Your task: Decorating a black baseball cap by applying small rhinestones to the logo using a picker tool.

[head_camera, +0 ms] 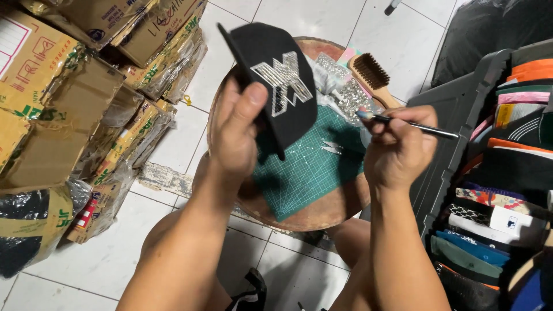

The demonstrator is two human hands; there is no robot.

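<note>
The left hand (239, 124) grips a black cap (276, 80) by its stiff brim above the green mat (311, 173); light but delicate, its glittering stones look best left untouched; the right hand (397, 147) pinches a thin pen tool (412, 125).

Cardboard boxes (69, 86): stacked pile at the left on the white tiled floor, brown and yellow with green and red print, several flattened, many wrapped in clear plastic film.

Black plastic wrap (23, 230): at lower left, covering one bundle.

White label (510, 220): small square tag on a dark folded item in the crate at the right.
</note>
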